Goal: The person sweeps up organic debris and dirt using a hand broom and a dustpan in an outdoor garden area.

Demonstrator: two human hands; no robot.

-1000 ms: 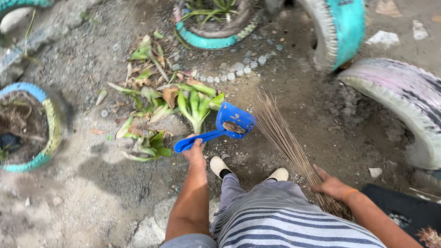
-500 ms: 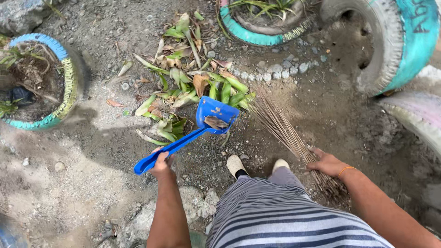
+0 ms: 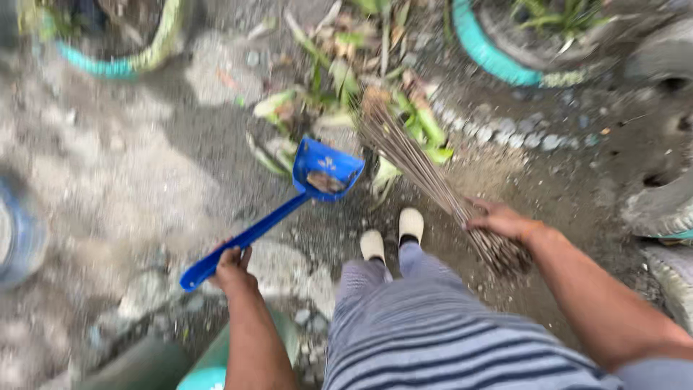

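My left hand (image 3: 232, 267) grips the long handle of a blue dustpan (image 3: 326, 172), whose scoop rests on the dirt ground with some debris inside. My right hand (image 3: 500, 219) holds a bundle-of-sticks broom (image 3: 404, 148) near its bound end. The broom's tips reach into a pile of green and dry leaves (image 3: 346, 79) just beyond the dustpan. My white shoes (image 3: 393, 232) stand right behind the scoop, between the two hands.
Painted tyre planters ring the spot: a teal one (image 3: 491, 54) at the upper right, a green and teal one (image 3: 119, 54) at the upper left, a grey tyre (image 3: 660, 206) at the right edge. A row of small stones (image 3: 520, 137) borders the teal planter. A teal object (image 3: 209, 368) sits by my left leg.
The view has swung left and closer. My right hand has brought the broom's tips forward into the leaf pile next to the dustpan. The dustpan stays on the ground in my left hand.
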